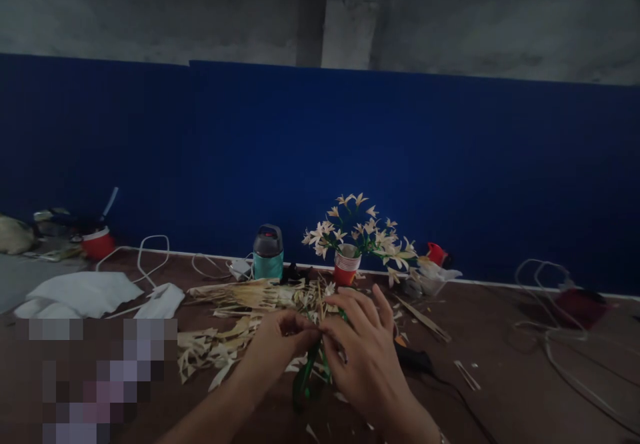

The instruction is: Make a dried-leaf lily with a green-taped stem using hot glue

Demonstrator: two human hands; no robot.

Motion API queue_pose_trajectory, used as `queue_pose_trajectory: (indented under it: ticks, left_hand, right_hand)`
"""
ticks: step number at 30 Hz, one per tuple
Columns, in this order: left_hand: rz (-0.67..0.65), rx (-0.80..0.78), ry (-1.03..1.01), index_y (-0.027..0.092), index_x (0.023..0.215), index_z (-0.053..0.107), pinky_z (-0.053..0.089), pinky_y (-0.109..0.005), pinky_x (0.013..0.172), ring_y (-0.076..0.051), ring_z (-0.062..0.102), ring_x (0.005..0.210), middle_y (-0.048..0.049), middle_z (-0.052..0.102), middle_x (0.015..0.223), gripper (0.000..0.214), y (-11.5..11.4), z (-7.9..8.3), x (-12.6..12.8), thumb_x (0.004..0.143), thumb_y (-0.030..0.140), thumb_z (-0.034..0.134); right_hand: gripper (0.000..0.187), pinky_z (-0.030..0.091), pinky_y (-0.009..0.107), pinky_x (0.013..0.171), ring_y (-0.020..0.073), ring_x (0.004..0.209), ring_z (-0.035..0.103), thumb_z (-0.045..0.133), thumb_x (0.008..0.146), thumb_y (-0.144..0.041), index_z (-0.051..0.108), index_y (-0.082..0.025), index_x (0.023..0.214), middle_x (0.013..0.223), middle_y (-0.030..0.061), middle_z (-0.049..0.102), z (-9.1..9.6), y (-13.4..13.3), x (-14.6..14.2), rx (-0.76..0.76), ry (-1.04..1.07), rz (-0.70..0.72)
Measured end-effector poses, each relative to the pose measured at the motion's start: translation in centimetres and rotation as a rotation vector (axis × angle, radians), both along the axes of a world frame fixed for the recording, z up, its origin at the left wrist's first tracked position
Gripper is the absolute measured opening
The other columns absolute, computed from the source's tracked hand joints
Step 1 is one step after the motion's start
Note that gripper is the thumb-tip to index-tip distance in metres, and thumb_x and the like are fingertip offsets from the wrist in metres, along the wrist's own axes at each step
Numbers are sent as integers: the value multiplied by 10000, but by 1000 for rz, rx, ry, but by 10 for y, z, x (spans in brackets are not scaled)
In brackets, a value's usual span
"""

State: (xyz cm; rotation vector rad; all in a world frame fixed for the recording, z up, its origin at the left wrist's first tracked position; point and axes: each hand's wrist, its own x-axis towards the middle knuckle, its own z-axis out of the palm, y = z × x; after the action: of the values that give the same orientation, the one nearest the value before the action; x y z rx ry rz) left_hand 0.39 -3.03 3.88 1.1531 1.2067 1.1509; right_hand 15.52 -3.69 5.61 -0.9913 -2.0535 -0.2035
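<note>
My left hand (274, 347) is closed in a pinch at the middle of the table, its thumb and index fingertips pressed together. Right beside it, my right hand (367, 351) pinches with thumb and index finger while its other fingers stretch forward. A glossy green strip (304, 379) hangs down from between the fingertips of both hands. Whatever else the fingertips grip is hidden. Just beyond lie pale dried husk pieces (250, 292), and more cut pieces (205, 351) spread left of my left hand. A red paper cup (346, 267) holds cream-coloured artificial flowers (370, 231) on green stems.
A teal and black device (269, 254) stands near the blue partition (280, 144). White cloth (85, 292) and a red container (98, 243) are at left. A black-handled tool (415, 359) with a cord lies by my right hand. Tweezers (467, 375) and looped cables (553, 337) lie at right.
</note>
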Motion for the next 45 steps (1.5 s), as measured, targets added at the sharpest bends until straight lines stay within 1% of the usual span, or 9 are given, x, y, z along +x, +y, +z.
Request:
queue_pose_trajectory:
  ticks: [4,11,15,20,29,32,35,39,45]
  left_hand:
    - [-24,-26,6,157,573,593,370,-222,514,-102,469,490,49,540,504,126,0,2,0,517,230,678]
    - [8,242,313,165,630,618,407,-241,615,-139,531,628,16,601,622,67,-7,7,-3,611,113,581]
    - [46,498,450,187,709,643,396,-288,716,-166,547,717,-6,626,705,114,-6,0,-6,636,105,610]
    - [-76,715,459,202,666,656,361,-327,762,-155,545,676,-3,626,628,67,-6,2,-8,699,154,623]
    - [-154,505,287,174,616,672,411,-283,666,-153,560,663,-24,615,641,53,-6,2,-7,661,200,660]
    - [-127,475,290,170,618,663,410,-276,679,-155,559,678,-24,610,655,36,-6,3,-7,650,175,648]
    - [-61,320,220,165,641,639,413,-262,669,-143,551,664,-4,602,659,43,-4,-1,-7,641,135,609]
    - [-7,102,50,155,634,593,396,-222,552,-113,511,563,25,580,593,36,0,-8,-3,606,158,616]
    - [-23,-113,-209,147,581,543,269,-162,400,-41,380,394,69,496,455,185,-1,-5,3,532,231,701]
  right_hand:
    - [104,56,506,1070,219,1080,468,580,744,-173,609,-244,675,993,-14,626,-3,3,2,22,-26,24]
    - [152,130,519,1017,225,995,507,583,703,-139,616,-247,601,895,-7,639,10,1,6,-69,40,39]
    - [154,248,501,953,227,950,521,595,645,-98,624,-235,578,884,9,631,8,5,10,-280,98,91]
    - [140,403,368,839,201,906,559,608,597,-70,656,-200,580,919,36,609,4,12,15,-690,269,226]
    - [35,441,310,768,179,828,597,679,592,-145,665,-174,579,923,43,611,7,15,20,-1032,454,407]
    - [40,447,319,766,185,834,596,650,625,-143,654,-171,597,915,52,617,6,14,19,-933,397,362]
    - [103,411,389,831,215,908,564,601,654,-125,649,-197,709,940,55,615,7,8,15,-614,253,209]
    - [191,210,508,990,215,927,542,560,677,-96,612,-246,784,863,7,633,7,-1,5,-205,42,35]
    - [134,25,512,1059,170,860,559,533,771,-133,572,-229,686,698,-41,627,-5,1,-3,-31,57,28]
